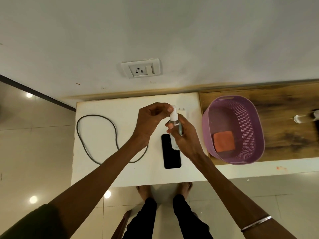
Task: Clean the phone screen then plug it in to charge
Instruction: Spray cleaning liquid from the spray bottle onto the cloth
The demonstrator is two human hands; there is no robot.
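A: Cap off first?

B: I'd say so. The right hand (185,135) has its grip wrapped around the small clear plastic spray bottle (175,130), upright above the black slab phone (171,152) lying on the white bench (103,169). The left hand (151,118) pinches its white cap (173,111); pull straight up.

basket (258,128): purple, perforated, on a wooden surface (283,107) right of the white tabletop (96,169)
glass item (301,118): clear, blurred, far right
floor (34,144): glossy tiles
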